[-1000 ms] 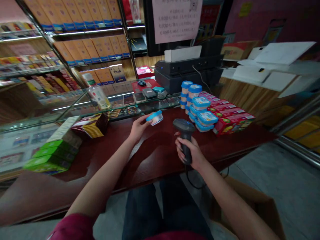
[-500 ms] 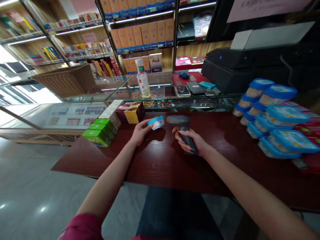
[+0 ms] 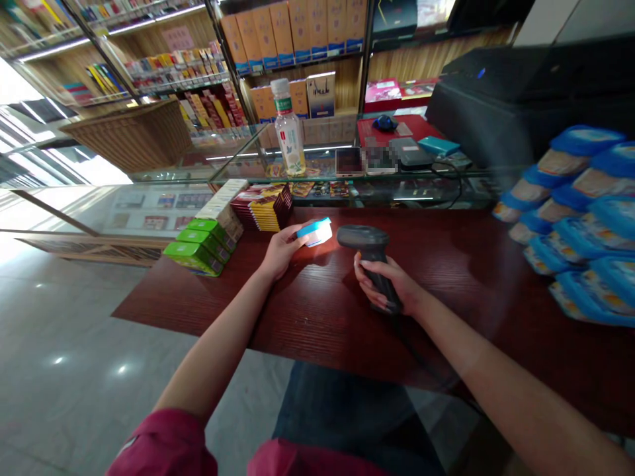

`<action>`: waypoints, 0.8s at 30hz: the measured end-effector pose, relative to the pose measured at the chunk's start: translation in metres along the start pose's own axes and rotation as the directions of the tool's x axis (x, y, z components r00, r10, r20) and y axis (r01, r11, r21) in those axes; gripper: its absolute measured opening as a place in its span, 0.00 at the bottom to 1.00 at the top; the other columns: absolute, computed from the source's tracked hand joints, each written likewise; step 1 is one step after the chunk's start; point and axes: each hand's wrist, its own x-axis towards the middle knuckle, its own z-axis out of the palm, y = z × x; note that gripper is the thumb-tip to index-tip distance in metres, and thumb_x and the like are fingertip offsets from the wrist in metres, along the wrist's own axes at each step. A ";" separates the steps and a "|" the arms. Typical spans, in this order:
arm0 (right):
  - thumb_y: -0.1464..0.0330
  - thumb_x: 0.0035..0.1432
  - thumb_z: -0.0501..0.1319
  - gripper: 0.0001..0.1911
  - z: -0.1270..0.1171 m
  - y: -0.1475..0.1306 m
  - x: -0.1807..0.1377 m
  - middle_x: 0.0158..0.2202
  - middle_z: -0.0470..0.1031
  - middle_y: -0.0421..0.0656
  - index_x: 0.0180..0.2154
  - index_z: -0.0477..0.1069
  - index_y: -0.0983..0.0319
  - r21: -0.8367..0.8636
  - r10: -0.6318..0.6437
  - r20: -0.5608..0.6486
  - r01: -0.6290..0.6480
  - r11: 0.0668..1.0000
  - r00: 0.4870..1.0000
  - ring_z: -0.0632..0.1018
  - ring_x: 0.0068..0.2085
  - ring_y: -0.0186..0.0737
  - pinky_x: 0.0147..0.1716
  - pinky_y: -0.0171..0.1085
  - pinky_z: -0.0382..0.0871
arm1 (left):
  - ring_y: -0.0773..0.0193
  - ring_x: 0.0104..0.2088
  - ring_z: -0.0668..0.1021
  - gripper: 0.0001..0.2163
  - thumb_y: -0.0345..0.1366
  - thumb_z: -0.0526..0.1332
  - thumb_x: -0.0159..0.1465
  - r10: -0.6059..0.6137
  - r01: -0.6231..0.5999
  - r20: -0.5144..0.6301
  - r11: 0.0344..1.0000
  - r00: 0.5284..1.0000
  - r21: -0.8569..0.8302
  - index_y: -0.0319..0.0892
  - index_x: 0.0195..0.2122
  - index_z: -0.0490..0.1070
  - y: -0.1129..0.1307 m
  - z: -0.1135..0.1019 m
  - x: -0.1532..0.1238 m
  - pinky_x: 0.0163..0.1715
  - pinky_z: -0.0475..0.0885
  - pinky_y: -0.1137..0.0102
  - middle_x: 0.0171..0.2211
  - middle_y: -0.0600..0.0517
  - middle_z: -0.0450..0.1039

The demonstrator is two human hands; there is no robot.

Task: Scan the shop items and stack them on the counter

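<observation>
My left hand (image 3: 282,251) is closed on the near end of a small blue-and-white box (image 3: 315,233), held just above the dark red wooden counter (image 3: 317,330). Bright light falls on the box's white side, washing out its print. Wrapped round the grip of a black handheld barcode scanner (image 3: 370,254) is my right hand (image 3: 384,284), a finger by the trigger. The scanner's head points left at the box, a short gap between them. A cable runs from the grip's base toward the lower right.
Green boxes (image 3: 198,246) and a row of dark red and yellow packs (image 3: 262,206) stand on the left. Blue-lidded tubs (image 3: 595,225) are stacked on the right. Behind, a drink bottle (image 3: 290,132) and phones stand on a glass case (image 3: 317,177).
The scanner's light now shines on the blue-and-white box, which was unlit before. The view has shifted a little; both hands keep their grips.
</observation>
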 end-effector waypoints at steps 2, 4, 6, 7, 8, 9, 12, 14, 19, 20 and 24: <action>0.61 0.59 0.67 0.13 -0.001 0.001 -0.001 0.22 0.68 0.31 0.39 0.67 0.59 0.003 -0.003 0.010 0.003 1.000 1.000 0.61 0.11 0.26 0.07 0.26 0.58 | 0.47 0.59 0.78 0.20 0.45 0.69 0.63 0.067 -0.067 -0.003 0.991 0.998 0.120 0.40 0.54 0.79 0.001 -0.002 -0.002 0.62 0.71 0.52 0.58 0.42 0.77; 0.60 0.59 0.67 0.13 -0.002 0.002 -0.002 0.22 0.68 0.32 0.40 0.67 0.59 0.007 -0.005 0.014 0.005 1.000 1.000 0.61 0.11 0.26 0.08 0.26 0.58 | 0.50 0.63 0.76 0.17 0.40 0.65 0.67 0.180 -0.180 0.031 0.922 0.983 0.342 0.42 0.55 0.78 0.006 -0.004 -0.007 0.65 0.68 0.52 0.59 0.44 0.77; 0.60 0.59 0.67 0.14 -0.005 0.004 -0.002 0.23 0.69 0.33 0.41 0.68 0.60 0.009 -0.002 0.022 0.001 1.000 1.000 0.61 0.11 0.26 0.08 0.26 0.58 | 0.53 0.67 0.71 0.15 0.36 0.61 0.70 0.306 -0.319 0.124 0.747 0.944 0.583 0.43 0.56 0.77 0.014 -0.007 -0.014 0.69 0.63 0.51 0.60 0.45 0.76; 0.60 0.59 0.67 0.14 -0.005 0.004 -0.002 0.23 0.69 0.33 0.42 0.68 0.60 0.008 -0.001 0.027 0.000 1.000 1.000 0.62 0.12 0.26 0.08 0.27 0.58 | 0.55 0.68 0.69 0.15 0.34 0.59 0.71 0.353 -0.381 0.187 0.633 0.917 0.674 0.44 0.57 0.76 0.018 -0.008 -0.019 0.71 0.61 0.51 0.61 0.46 0.75; 0.60 0.60 0.67 0.14 -0.006 0.005 -0.002 0.24 0.69 0.33 0.42 0.69 0.60 0.006 0.000 0.032 -0.001 1.000 0.999 0.62 0.12 0.26 0.08 0.27 0.58 | 0.55 0.68 0.69 0.15 0.32 0.58 0.71 0.378 -0.427 0.248 0.520 0.892 0.740 0.43 0.57 0.76 0.022 -0.010 -0.024 0.71 0.59 0.50 0.61 0.46 0.75; 0.60 0.60 0.67 0.14 -0.007 0.005 -0.003 0.24 0.69 0.33 0.43 0.69 0.60 0.002 0.002 0.034 -0.003 1.000 0.999 0.62 0.12 0.26 0.08 0.27 0.58 | 0.56 0.68 0.70 0.15 0.31 0.58 0.72 0.381 -0.452 0.299 0.421 0.875 0.787 0.43 0.57 0.75 0.026 -0.011 -0.031 0.72 0.59 0.50 0.61 0.46 0.75; 0.61 0.60 0.67 0.14 -0.007 0.005 -0.003 0.24 0.69 0.34 0.43 0.70 0.60 -0.004 0.001 0.018 -0.001 1.000 1.000 0.62 0.12 0.26 0.08 0.27 0.59 | 0.56 0.64 0.74 0.15 0.33 0.57 0.72 0.328 -0.403 0.320 0.228 0.889 0.886 0.42 0.58 0.74 0.033 -0.017 -0.050 0.69 0.66 0.55 0.60 0.45 0.76; 0.61 0.59 0.68 0.14 -0.006 0.004 -0.003 0.24 0.69 0.34 0.42 0.71 0.60 -0.002 0.003 -0.001 -0.003 1.000 1.000 0.62 0.12 0.26 0.09 0.27 0.59 | 0.55 0.62 0.76 0.16 0.34 0.57 0.73 0.292 -0.294 0.240 0.159 0.926 0.942 0.42 0.59 0.74 0.035 -0.024 -0.062 0.65 0.71 0.58 0.60 0.43 0.76; 0.60 0.57 0.69 0.15 -0.004 0.003 -0.004 0.24 0.69 0.34 0.43 0.73 0.60 -0.009 0.007 -0.036 -0.007 1.000 0.999 0.62 0.13 0.25 0.08 0.27 0.58 | 0.51 0.64 0.75 0.19 0.27 0.54 0.72 0.205 -0.008 0.001 0.032 0.979 0.999 0.36 0.62 0.71 0.038 -0.043 -0.073 0.63 0.71 0.59 0.61 0.37 0.73; 0.59 0.57 0.70 0.15 -0.004 0.003 -0.004 0.24 0.69 0.34 0.42 0.73 0.60 -0.013 0.003 -0.041 -0.004 1.000 0.999 0.62 0.13 0.25 0.08 0.27 0.58 | 0.51 0.65 0.74 0.20 0.26 0.53 0.72 0.192 0.025 -0.028 0.020 0.981 0.999 0.34 0.63 0.69 0.038 -0.045 -0.071 0.64 0.70 0.59 0.62 0.36 0.72; 0.59 0.57 0.69 0.15 -0.005 0.004 -0.005 0.24 0.68 0.35 0.42 0.74 0.61 -0.027 -0.015 -0.057 0.013 1.000 0.998 0.62 0.13 0.25 0.08 0.27 0.58 | 0.51 0.67 0.71 0.22 0.22 0.51 0.70 0.162 0.109 -0.112 0.028 0.980 0.994 0.31 0.65 0.67 0.036 -0.052 -0.058 0.66 0.67 0.60 0.65 0.34 0.68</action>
